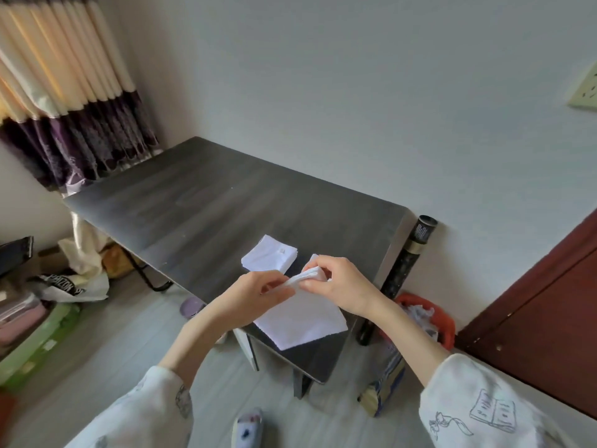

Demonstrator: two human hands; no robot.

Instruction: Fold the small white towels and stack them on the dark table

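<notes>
Fingers (310, 286) on unlabelled white towel (303, 321)

A folded white towel stack (269, 254) lies on the dark bench (193, 202); nearer, a white towel (302, 321) hangs half-lifted, its lower part on the bench.

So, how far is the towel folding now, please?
Done: a folded stack of white towels lies on the dark table. In hand: the left hand and right hand both pinch the top edge of one towel, whose lower part lies flat on the table near its front end. Left: finishing this fold and putting it on the stack. No other unfolded towels are visible.
</notes>
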